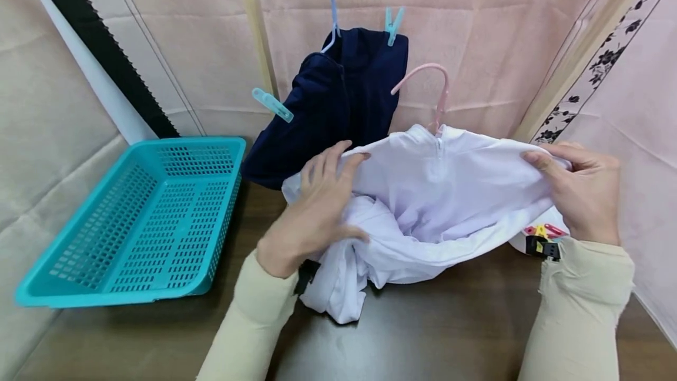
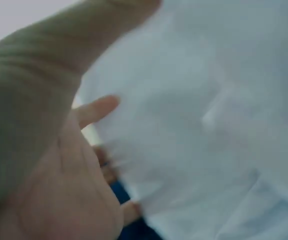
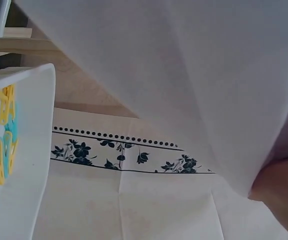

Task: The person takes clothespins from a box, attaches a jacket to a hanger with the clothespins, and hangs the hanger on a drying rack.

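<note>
A white garment (image 1: 476, 175) with a short zipper at its top edge is held up over the table, and a pink hanger (image 1: 441, 96) hook rises from behind that edge. At its right end, my right hand (image 1: 587, 187) pinches the cloth between thumb and fingers. My left hand (image 1: 317, 204) lies against the garment's left side with fingers extended and thumb apart. In the left wrist view the fingers (image 2: 99, 110) reach to the edge of the white cloth (image 2: 184, 125). The right wrist view shows one fingertip (image 3: 274, 185) at the cloth's edge.
Behind hangs a dark navy garment (image 1: 365, 93) on a light blue hanger (image 1: 333, 4), with light blue clothespins (image 1: 272, 104) on it. A turquoise basket (image 1: 132, 296) stands at left. At right, a white container (image 3: 39, 130) holds yellow and turquoise clothespins (image 3: 6, 150).
</note>
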Tool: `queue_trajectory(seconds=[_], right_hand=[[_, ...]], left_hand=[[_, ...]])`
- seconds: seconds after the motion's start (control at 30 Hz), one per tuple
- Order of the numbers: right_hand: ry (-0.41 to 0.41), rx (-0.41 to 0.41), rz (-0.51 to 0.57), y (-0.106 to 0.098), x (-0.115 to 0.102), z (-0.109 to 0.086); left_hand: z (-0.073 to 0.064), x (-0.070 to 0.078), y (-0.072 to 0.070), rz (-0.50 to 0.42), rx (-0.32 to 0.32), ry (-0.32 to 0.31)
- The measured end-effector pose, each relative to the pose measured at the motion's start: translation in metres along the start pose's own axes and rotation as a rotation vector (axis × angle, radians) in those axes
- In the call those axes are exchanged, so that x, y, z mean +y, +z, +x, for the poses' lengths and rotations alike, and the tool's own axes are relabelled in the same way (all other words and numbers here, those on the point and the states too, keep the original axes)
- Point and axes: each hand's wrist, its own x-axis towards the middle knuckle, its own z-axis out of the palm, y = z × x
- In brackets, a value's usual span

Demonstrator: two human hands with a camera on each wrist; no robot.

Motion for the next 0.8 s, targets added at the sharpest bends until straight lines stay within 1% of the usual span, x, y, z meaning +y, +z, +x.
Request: queue_trajectory(seconds=[0.03, 0.1, 0.13, 0.2, 0.27, 0.33, 0.43, 0.5, 0.6, 0.67, 0.7, 0.8], right_hand=[[0.002, 0.001, -0.015, 0.001, -0.001, 0.001], [0.006, -0.001, -0.038, 0.002, -0.001, 0.003], [0.0, -0.003, -0.037, 0.002, -0.001, 0.004], [-0.024, -0.015, -0.005, 0.002, 0.0, 0.004], [-0.052, -0.026, 0.048, 0.001, 0.001, 0.004], [-0.08, -0.037, 0.094, -0.001, 0.002, 0.004], [-0.112, -0.05, 0.129, -0.002, 0.002, 0.004], [-0.126, -0.057, 0.116, -0.002, 0.002, 0.003], [-0.122, -0.053, 0.064, -0.004, 0.0, 0.003], [-0.094, -0.042, 0.022, -0.005, -0.003, 0.002], [-0.081, -0.037, -0.024, -0.005, -0.004, 0.002], [-0.082, -0.035, -0.246, -0.007, -0.008, 0.003]], left_hand=[[-0.001, -0.002, -0.007, -0.009, 0.023, 0.007], [-0.004, -0.005, -0.018, 0.004, 0.097, 0.008], [-0.005, -0.007, -0.023, 0.023, 0.142, -0.001], [-0.008, -0.011, -0.03, 0.048, 0.207, -0.033], [-0.011, -0.017, -0.032, 0.056, 0.261, -0.074], [-0.013, -0.021, -0.033, 0.063, 0.297, -0.088], [-0.014, -0.024, -0.033, 0.094, 0.341, -0.071], [-0.013, -0.024, -0.033, 0.13, 0.36, -0.051], [-0.012, -0.024, -0.033, 0.169, 0.392, -0.034], [-0.012, -0.023, -0.034, 0.182, 0.413, -0.029], [-0.012, -0.023, -0.033, 0.19, 0.424, -0.026], [-0.013, -0.021, -0.033, 0.227, 0.459, -0.012]])
